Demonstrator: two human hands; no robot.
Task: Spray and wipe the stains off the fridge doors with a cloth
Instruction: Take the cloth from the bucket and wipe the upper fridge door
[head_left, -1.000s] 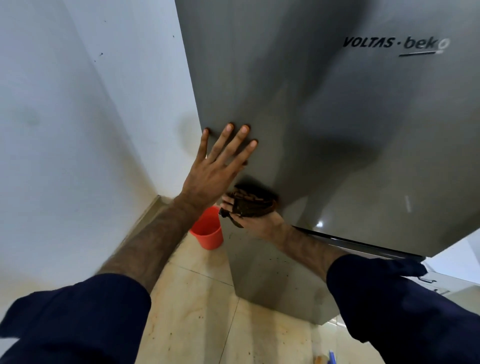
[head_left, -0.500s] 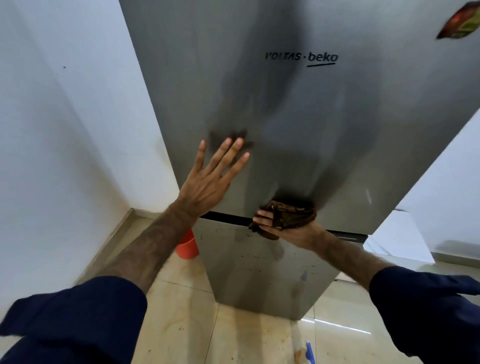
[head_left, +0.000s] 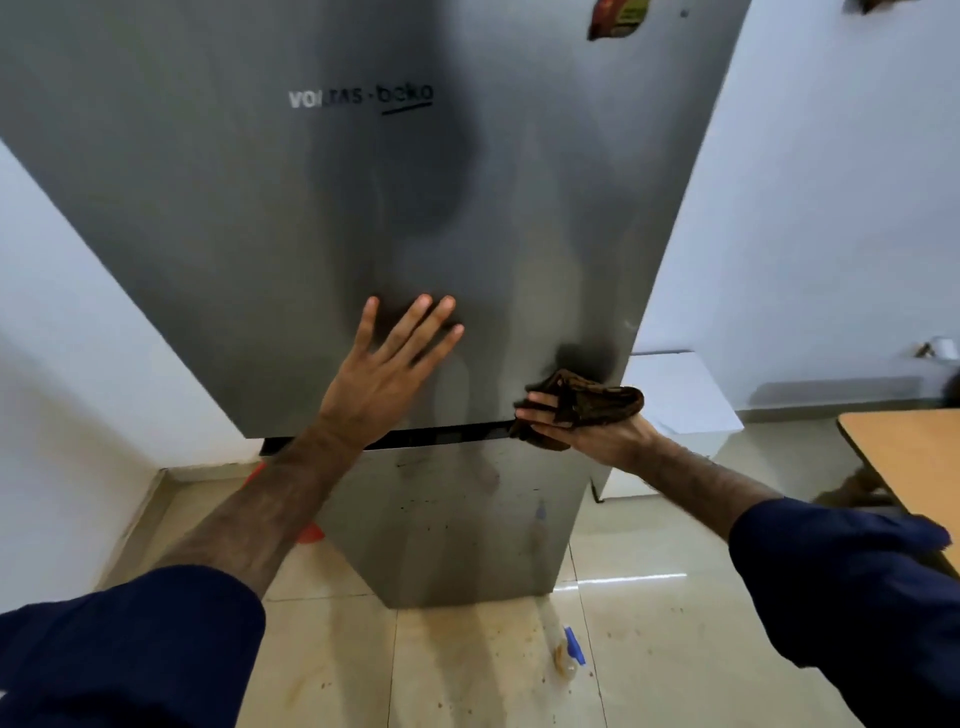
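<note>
A tall steel fridge fills the view; its upper door (head_left: 260, 234) carries a brand name. My left hand (head_left: 384, 369) lies flat on that door near its lower edge, fingers spread. My right hand (head_left: 587, 434) grips a bunched dark brown cloth (head_left: 587, 397) against the upper door's lower right corner, just above the gap between the doors. The lower door (head_left: 447, 525) shows dark specks and smears. A spray bottle (head_left: 569, 649) with a blue trigger stands on the floor at the fridge's foot.
White walls flank the fridge on both sides. An orange bucket (head_left: 310, 532) peeks out behind my left forearm. A white appliance (head_left: 675, 395) sits right of the fridge, and a wooden table (head_left: 909, 457) juts in at far right. The tiled floor (head_left: 467, 675) is stained.
My right hand has slid the cloth rightward along the upper door's bottom edge to the right corner. The view has swung right, so the left hand now sits near the door's middle.
</note>
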